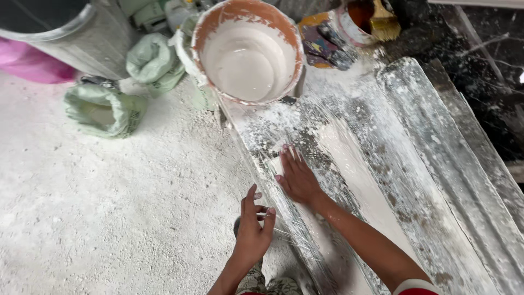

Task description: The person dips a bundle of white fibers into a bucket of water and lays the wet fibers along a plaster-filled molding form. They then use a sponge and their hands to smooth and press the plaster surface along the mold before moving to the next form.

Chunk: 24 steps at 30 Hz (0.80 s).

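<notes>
A long grooved mould (415,164), coated in white plaster and thin fibres, runs from the bucket toward the lower right. My right hand (297,177) lies flat, palm down with fingers together, on the wet plaster in the mould's left channel. At the mould's left edge my left hand (254,226) hovers with fingers apart, touching fine fibre strands that hang over the edge. An orange bucket (248,52) of wet white plaster stands at the mould's far end.
Green sacks (106,109) of powder sit on the dusty white floor at left, beside a large grey drum (76,38). A small paint can with a brush (371,19) stands at the top right. Dark marble floor (491,93) lies at right.
</notes>
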Each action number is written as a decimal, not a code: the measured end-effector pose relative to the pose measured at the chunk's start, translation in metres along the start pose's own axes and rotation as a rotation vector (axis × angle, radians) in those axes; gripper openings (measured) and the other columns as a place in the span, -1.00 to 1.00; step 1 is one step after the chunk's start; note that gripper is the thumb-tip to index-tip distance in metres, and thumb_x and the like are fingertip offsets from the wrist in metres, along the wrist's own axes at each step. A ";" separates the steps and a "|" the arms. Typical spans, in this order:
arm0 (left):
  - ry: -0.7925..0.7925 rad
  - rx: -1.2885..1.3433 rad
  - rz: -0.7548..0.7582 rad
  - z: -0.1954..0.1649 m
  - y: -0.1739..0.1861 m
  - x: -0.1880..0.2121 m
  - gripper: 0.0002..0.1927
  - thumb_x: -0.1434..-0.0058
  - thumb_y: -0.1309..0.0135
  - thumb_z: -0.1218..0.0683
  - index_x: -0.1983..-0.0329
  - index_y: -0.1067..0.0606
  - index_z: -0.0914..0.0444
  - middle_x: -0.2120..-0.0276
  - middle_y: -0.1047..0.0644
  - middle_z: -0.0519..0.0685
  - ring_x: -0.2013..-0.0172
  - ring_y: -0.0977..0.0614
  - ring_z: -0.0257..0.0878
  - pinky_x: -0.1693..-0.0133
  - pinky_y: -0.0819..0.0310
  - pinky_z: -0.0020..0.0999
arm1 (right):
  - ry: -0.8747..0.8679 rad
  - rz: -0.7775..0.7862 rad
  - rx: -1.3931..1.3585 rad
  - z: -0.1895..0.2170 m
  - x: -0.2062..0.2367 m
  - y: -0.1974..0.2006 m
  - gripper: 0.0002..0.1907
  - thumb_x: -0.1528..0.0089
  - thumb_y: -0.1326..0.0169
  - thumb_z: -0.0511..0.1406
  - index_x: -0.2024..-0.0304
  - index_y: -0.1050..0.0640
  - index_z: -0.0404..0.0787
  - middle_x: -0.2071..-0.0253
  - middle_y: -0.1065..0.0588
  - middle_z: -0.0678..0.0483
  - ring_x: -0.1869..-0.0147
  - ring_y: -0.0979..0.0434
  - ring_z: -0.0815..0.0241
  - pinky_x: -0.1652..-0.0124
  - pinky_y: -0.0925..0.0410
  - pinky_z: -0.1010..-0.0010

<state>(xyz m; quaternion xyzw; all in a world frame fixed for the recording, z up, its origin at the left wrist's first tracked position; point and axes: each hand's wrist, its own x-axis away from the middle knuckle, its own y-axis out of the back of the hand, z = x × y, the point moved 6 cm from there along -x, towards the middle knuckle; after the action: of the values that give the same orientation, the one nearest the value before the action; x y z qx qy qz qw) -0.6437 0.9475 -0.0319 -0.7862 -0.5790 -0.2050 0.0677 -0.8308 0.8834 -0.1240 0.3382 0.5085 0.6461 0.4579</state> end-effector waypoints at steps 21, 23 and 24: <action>-0.195 -0.045 -0.136 0.101 -0.184 0.314 -0.26 -0.37 0.03 0.04 -0.53 0.04 0.25 -0.25 -0.25 0.17 0.02 -0.54 -0.13 0.10 -0.63 -0.26 | -0.012 0.055 0.027 0.018 0.341 -0.009 -0.22 -0.43 0.30 -0.01 -0.46 0.01 -0.51 -0.54 0.06 -0.34 -0.63 0.13 -0.22 -0.49 0.14 0.07; -0.149 -0.057 -0.121 0.125 -0.227 0.365 -0.26 -0.38 0.04 0.03 -0.52 0.05 0.25 -0.26 -0.24 0.17 0.03 -0.54 -0.14 0.12 -0.64 -0.25 | -0.020 0.044 0.028 0.016 0.409 -0.011 -0.22 -0.44 0.31 -0.01 -0.46 0.01 -0.51 -0.55 0.05 -0.34 -0.64 0.13 -0.21 -0.49 0.15 0.07; -0.125 -0.073 -0.113 0.135 -0.246 0.392 -0.26 -0.38 0.03 0.03 -0.52 0.06 0.25 -0.25 -0.24 0.17 0.02 -0.54 -0.14 0.13 -0.64 -0.24 | -0.025 0.043 0.021 0.019 0.443 -0.011 -0.22 -0.44 0.31 -0.01 -0.47 0.01 -0.51 -0.55 0.05 -0.34 -0.64 0.13 -0.22 -0.49 0.15 0.07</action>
<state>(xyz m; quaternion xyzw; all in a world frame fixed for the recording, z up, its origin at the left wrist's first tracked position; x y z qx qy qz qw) -0.7452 1.4188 -0.0297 -0.7655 -0.6176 -0.1802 -0.0087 -0.9667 1.3052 -0.1429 0.3618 0.5020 0.6462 0.4466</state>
